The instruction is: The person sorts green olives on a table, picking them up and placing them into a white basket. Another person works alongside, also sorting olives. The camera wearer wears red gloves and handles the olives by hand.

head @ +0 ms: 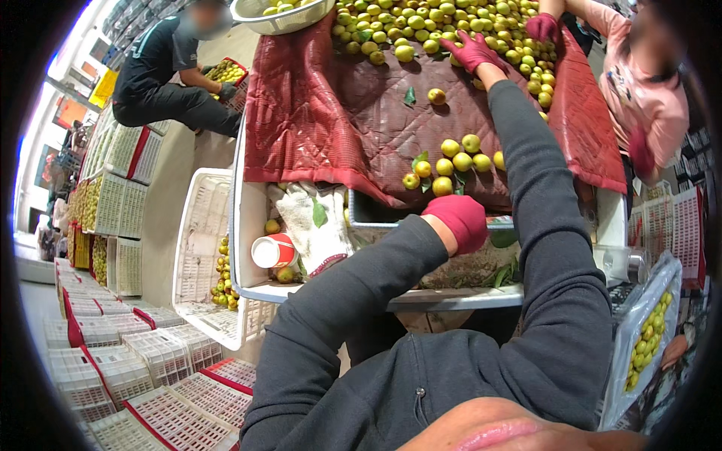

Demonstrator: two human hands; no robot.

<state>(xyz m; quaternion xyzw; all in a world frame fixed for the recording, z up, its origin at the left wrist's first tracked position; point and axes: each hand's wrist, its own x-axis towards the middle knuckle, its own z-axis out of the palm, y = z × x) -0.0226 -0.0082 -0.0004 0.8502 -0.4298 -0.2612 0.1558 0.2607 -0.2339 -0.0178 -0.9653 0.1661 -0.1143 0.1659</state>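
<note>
My right hand (475,52), in a dark red glove, reaches across the sloping red quilted cloth (389,107). Its fingers are spread at the near edge of a big heap of yellow-green, jujube-like fruits (417,22); no fruit shows in its grip. Closer to me, my left hand (458,222), gloved alike, is bent over at the cloth's lower edge, beside a dark blue-rimmed bin (372,211). Its back faces me and its fingers are hidden, so any hold is out of sight. Just beyond it lies a loose cluster of fruits (459,160) with green leaves.
A red-and-white paper cup (274,251) and a whitish cloth glove (313,217) lie at the table's left corner. A white basket (282,22) stands far left, a white crate (203,248) nearer. One co-worker (163,73) crouches left; another (637,96) stands right, a gloved hand at the heap.
</note>
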